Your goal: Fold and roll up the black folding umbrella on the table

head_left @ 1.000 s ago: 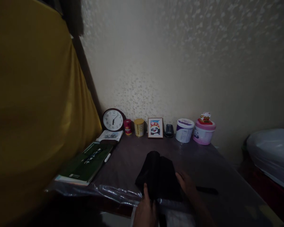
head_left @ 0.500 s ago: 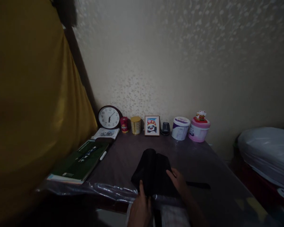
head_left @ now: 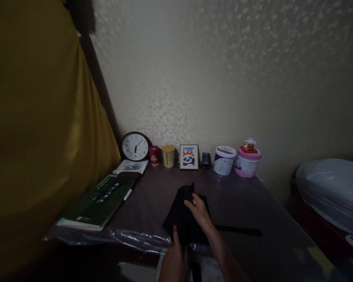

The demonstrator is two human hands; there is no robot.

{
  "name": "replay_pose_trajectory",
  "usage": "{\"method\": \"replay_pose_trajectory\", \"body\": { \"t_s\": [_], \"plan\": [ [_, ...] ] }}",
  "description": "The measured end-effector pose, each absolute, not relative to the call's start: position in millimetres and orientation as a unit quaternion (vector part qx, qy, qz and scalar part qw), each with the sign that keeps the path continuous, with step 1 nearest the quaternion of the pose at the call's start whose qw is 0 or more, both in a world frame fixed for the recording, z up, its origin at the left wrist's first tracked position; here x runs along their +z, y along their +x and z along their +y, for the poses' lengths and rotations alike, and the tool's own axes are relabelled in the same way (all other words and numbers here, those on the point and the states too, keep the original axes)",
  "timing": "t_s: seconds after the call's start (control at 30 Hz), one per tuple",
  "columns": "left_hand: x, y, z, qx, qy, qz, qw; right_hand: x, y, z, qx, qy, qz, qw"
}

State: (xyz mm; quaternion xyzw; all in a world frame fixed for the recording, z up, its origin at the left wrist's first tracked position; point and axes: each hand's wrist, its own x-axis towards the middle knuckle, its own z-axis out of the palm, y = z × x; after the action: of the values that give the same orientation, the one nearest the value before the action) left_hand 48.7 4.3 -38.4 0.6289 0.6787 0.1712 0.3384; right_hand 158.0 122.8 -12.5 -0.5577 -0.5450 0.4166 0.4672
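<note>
A black cloth (head_left: 179,213) lies folded on the dark table (head_left: 153,196) near its front edge. My left hand (head_left: 174,260) rests at the cloth's near edge, thumb up against it, fingers closed on the cloth's hem. My right hand (head_left: 197,209) lies on top of the cloth near its far part, fingers pinching a raised corner of the fabric. A thin black strap or pen (head_left: 238,231) lies on the table to the right of the cloth.
Along the wall stand a clock (head_left: 135,146), a red can (head_left: 154,155), a gold tin (head_left: 168,156), a panda picture (head_left: 188,156), a white tub (head_left: 224,159) and a pink tub (head_left: 247,161). Green books (head_left: 98,201) lie left. A yellow curtain (head_left: 38,129) hangs left.
My right hand moved from the cloth's right side up onto its middle and lifted a corner. The left hand stayed at the near edge.
</note>
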Motion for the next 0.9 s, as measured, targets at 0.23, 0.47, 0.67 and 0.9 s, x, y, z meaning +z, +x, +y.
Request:
{"method": "replay_pose_trajectory", "body": {
  "t_s": [0.23, 0.47, 0.67, 0.9],
  "plan": [
    [-45, 46, 9, 0.175, 0.638, 0.670, 0.336, -23, 127, 137, 0.416, -0.580, -0.598, 0.365],
    [-50, 42, 8, 0.177, 0.650, 0.663, 0.325, -13, 125, 132, 0.359, -0.616, -0.642, 0.280],
    [-38, 37, -4, 0.265, 0.617, 0.660, 0.336, -12, 123, 129, 0.339, -0.619, -0.658, 0.263],
    [-32, 37, 6, 0.228, 0.662, 0.636, 0.324, -16, 123, 129, 0.381, -0.538, -0.699, 0.277]
  ]
}}
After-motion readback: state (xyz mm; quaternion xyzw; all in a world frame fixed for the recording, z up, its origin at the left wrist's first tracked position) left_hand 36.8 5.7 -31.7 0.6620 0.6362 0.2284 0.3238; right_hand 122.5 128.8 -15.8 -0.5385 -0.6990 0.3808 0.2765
